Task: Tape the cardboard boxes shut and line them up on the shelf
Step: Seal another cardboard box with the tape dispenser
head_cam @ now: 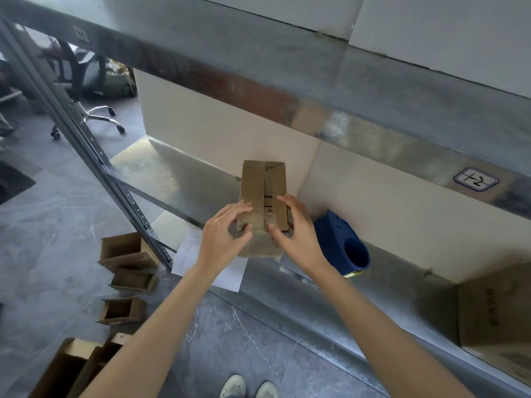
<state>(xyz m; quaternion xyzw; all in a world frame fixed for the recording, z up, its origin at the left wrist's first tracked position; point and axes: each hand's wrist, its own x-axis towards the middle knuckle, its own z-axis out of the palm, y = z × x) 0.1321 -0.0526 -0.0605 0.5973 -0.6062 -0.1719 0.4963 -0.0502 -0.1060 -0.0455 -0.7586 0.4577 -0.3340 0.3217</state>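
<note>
A small brown cardboard box [263, 182] lies on the metal shelf [178, 173], its top flaps folded down with a gap along the middle. My left hand [227, 234] grips the near left corner of the box, fingers curled over the left flap. My right hand [296, 228] holds the near right side, fingers on the right flap and thumb at the front edge. A blue tape dispenser [342, 242] stands on the shelf just right of my right hand.
Several open small cardboard boxes [129, 251] lie on the grey floor at lower left by the shelf post [94, 150]. A white paper sheet [195, 254] lies under the shelf edge. A larger cardboard box [494, 311] sits at the shelf's right. An upper shelf beam [287, 90] overhangs.
</note>
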